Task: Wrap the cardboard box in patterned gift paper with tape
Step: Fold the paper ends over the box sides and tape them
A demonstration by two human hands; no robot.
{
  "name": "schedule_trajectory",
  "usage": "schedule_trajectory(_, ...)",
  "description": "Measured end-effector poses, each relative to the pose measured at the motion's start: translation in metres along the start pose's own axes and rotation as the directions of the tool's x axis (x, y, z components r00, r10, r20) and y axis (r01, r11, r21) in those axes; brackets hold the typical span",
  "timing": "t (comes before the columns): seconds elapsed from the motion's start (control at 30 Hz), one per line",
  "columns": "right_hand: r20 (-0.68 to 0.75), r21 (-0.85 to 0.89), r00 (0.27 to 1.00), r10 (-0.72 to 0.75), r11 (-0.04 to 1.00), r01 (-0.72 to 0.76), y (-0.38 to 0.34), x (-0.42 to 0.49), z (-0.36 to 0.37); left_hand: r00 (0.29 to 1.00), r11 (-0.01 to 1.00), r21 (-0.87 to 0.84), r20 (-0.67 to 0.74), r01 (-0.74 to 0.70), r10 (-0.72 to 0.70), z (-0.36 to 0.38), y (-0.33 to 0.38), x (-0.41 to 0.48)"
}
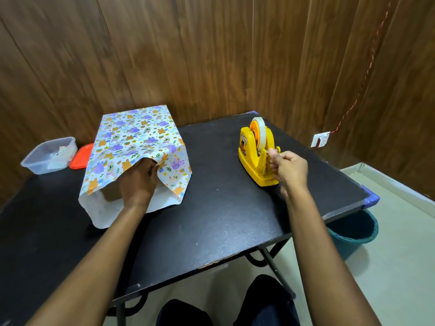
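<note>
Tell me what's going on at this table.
A person at the black table is gift-wrapping. The left hand presses the patterned gift paper down over the cardboard box, whose near end shows under the loose, untaped paper. The right hand pinches the end of the tape at the cutter of the yellow dispenser, seemingly to pull off a piece. A clear plastic container and a red lid sit at the far left.

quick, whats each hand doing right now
Left hand: open, pressing the gift paper down on the cardboard box.
Right hand: closed, pinching the tape end at the yellow tape dispenser.
</note>
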State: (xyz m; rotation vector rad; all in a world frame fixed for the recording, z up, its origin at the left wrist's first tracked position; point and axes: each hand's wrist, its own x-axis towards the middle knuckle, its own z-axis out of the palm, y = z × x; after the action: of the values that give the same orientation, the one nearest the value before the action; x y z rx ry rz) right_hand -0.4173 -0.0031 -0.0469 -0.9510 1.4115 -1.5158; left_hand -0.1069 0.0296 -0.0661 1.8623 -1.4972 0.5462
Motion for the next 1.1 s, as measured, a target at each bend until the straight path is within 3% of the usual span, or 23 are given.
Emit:
schedule_trajectory(0.3,-0.054,0.104,0.994,-0.094,0.99,0.099,0.013,-0.005,0.006,1.0,1.0,0.014,-0.008,-0.019,0.019,0.0,-0.001,-0.001)
schedule_trajectory(0.77,-0.102,0.11,0.981,-0.165,0.978,0.176,0.019,-0.01,0.01,0.999,0.999,-0.016,-0.013,-0.031,0.03,-0.002,-0.001,-0.001)
schedule_trajectory(0.93,-0.066,0.183,0.997,-0.043,0.982,0.054,0.013,-0.011,0.011,1.0,1.0,-0.023,-0.006,-0.016,0.016,-0.002,0.0,0.0)
schedule_trajectory(1.1,0.096,0.333,0.992,0.086,0.936,-0.113,0.007,-0.014,0.001,1.0,1.0,-0.017,-0.006,-0.009,0.009,-0.001,0.0,-0.001)
